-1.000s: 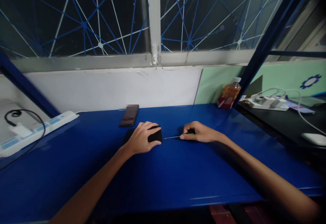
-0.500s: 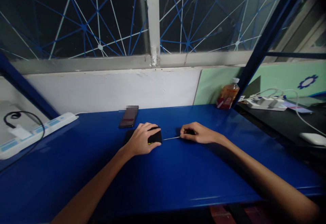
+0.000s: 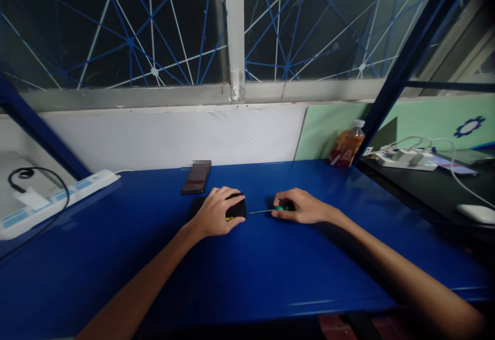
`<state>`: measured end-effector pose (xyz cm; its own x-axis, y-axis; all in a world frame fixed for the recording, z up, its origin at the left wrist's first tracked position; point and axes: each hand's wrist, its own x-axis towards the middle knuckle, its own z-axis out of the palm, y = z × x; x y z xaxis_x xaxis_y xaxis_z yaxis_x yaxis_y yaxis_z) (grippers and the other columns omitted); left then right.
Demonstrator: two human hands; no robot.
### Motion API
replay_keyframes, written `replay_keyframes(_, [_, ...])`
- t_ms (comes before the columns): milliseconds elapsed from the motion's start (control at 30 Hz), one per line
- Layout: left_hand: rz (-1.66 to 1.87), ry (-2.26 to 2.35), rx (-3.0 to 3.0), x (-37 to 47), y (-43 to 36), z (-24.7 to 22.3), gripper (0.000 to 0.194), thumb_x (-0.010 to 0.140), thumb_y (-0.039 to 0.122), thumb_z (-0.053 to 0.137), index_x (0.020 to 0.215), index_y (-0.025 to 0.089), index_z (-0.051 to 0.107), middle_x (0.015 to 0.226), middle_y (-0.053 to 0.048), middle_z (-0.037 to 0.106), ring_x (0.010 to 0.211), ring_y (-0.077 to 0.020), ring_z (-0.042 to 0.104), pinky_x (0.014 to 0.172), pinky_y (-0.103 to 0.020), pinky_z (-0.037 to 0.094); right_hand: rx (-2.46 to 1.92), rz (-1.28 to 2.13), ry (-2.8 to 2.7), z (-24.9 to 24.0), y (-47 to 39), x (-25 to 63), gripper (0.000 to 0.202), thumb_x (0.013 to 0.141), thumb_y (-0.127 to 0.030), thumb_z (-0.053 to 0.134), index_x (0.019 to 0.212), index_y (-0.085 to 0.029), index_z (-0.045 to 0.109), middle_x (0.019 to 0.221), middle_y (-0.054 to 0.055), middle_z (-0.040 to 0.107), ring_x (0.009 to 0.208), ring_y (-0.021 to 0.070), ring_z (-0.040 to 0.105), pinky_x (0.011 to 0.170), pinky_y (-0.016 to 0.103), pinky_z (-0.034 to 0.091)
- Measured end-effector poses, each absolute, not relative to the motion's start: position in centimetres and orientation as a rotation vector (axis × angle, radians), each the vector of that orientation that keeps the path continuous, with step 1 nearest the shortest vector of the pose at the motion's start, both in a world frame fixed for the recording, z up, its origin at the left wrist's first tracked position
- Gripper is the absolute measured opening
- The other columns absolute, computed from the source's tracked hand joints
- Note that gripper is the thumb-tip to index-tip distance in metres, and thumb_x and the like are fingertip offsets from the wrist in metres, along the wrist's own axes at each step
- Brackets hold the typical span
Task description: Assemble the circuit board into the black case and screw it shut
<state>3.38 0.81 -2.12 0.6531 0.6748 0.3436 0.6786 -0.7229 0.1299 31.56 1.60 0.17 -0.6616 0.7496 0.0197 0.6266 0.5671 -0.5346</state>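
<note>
A black box-like object [image 3: 238,207] with yellow marks on its near side lies on the blue table. Over its top and near edge my left hand [image 3: 217,211] is wrapped, thumb at the front right corner. My right hand [image 3: 296,206] grips a screwdriver by its green and black handle [image 3: 280,208]. The thin metal shaft [image 3: 261,211] points left, its tip at the right side of the black object. Whether the tip is inside the object is too small to tell.
A phone [image 3: 196,177] lies behind my left hand. White power strips stand at the left [image 3: 62,201] and on the dark right-hand table [image 3: 406,159]. A drink bottle [image 3: 348,143] stands at the back right, beside a blue frame post [image 3: 390,92].
The fingers of my right hand have shifted and opened slightly around the handle, so its green part now shows. My left hand keeps its hold on the black object.
</note>
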Motion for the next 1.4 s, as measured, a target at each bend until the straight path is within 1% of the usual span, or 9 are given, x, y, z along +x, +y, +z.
replay_keyframes(133, [-0.588,-1.172,-2.844,3.4,0.8,-2.2,0.050,0.081,0.046,0.060,0.125,0.022,0.057,0.127,-0.012,0.057,0.114,-0.0321,0.051,0.091,-0.050,0.038,-1.135,0.735,-2.579,0.4,1.8,31.9,0.029,0.089,-0.043,0.051,0.089,-0.019,0.067,0.066,-0.001,0.061,0.054,0.0107,0.046,0.053,0.025,0.027])
replay_keyframes(267, [-0.592,-1.163,-2.846,3.4,0.8,-2.2,0.050,0.081,0.046,0.060,0.126,0.024,0.056,0.127,-0.011,0.057,0.113,-0.0321,0.051,0.091,-0.050,0.038,-1.139,0.629,-2.580,0.0,2.2,32.2,0.033,0.076,-0.052,0.066,0.082,-0.019,0.067,0.071,0.001,0.062,0.059,0.0122,0.049,0.053,0.025,0.028])
replay_keyframes(367, [-0.592,-1.166,-2.844,3.4,0.9,-2.2,0.050,0.081,0.046,0.061,0.126,0.024,0.056,0.127,-0.011,0.058,0.113,-0.0320,0.051,0.091,-0.050,0.039,-1.138,0.586,-2.576,-0.3,2.2,32.1,0.034,0.071,-0.051,0.071,0.075,-0.019,0.063,0.073,0.001,0.061,0.060,0.0123,0.049,0.053,0.025,0.027])
replay_keyframes(533, [-0.583,-1.174,-2.845,3.4,0.9,-2.3,0.050,0.081,0.047,0.060,0.125,0.023,0.056,0.127,-0.011,0.057,0.114,-0.0319,0.051,0.092,-0.050,0.038,-1.169,0.561,-2.629,-0.3,1.7,31.6,0.024,0.077,-0.042,0.067,0.083,-0.020,0.059,0.059,-0.003,0.056,0.051,0.0102,0.043,0.051,0.025,0.024])
replay_keyframes(767, [-0.572,-1.170,-2.841,3.4,0.8,-2.2,0.049,0.082,0.046,0.059,0.125,0.023,0.056,0.127,-0.011,0.057,0.114,-0.0317,0.051,0.091,-0.050,0.039,-1.113,0.563,-2.660,0.9,1.2,31.8,0.026,0.091,-0.040,0.049,0.089,-0.020,0.064,0.061,-0.001,0.058,0.051,0.0103,0.043,0.052,0.026,0.026])
replay_keyframes(933, [-0.583,-1.169,-2.849,3.4,0.8,-2.1,0.050,0.082,0.047,0.060,0.125,0.023,0.056,0.127,-0.011,0.057,0.114,-0.0318,0.051,0.091,-0.050,0.039,-1.120,0.466,-2.667,0.2,1.7,32.2,0.028,0.082,-0.046,0.061,0.082,-0.018,0.067,0.078,0.004,0.065,0.064,0.0140,0.052,0.056,0.027,0.029])
replay_keyframes(1067, [-0.571,-1.181,-2.847,3.4,0.8,-2.1,0.050,0.081,0.046,0.061,0.125,0.022,0.056,0.127,-0.011,0.057,0.114,-0.0316,0.051,0.092,-0.050,0.038,-1.103,0.482,-2.663,-0.2,1.9,32.1,0.030,0.075,-0.047,0.068,0.077,-0.018,0.062,0.072,0.001,0.062,0.061,0.0123,0.049,0.054,0.025,0.028])
replay_keyframes(1233, [-0.563,-1.176,-2.842,3.4,0.8,-2.1,0.049,0.082,0.045,0.060,0.125,0.021,0.056,0.127,-0.011,0.057,0.113,-0.0308,0.051,0.092,-0.048,0.038,-1.150,0.557,-2.645,0.0,1.5,31.7,0.026,0.077,-0.042,0.067,0.081,-0.018,0.057,0.059,-0.004,0.055,0.050,0.0091,0.041,0.050,0.025,0.024])
replay_keyframes(1400, [-0.549,-1.175,-2.842,3.4,0.8,-2.1,0.050,0.083,0.046,0.060,0.126,0.022,0.055,0.128,-0.011,0.056,0.114,-0.0308,0.050,0.092,-0.049,0.038,-1.131,0.449,-2.630,0.6,1.2,31.6,0.025,0.083,-0.043,0.060,0.081,-0.018,0.060,0.063,-0.001,0.057,0.054,0.0105,0.045,0.052,0.026,0.025])
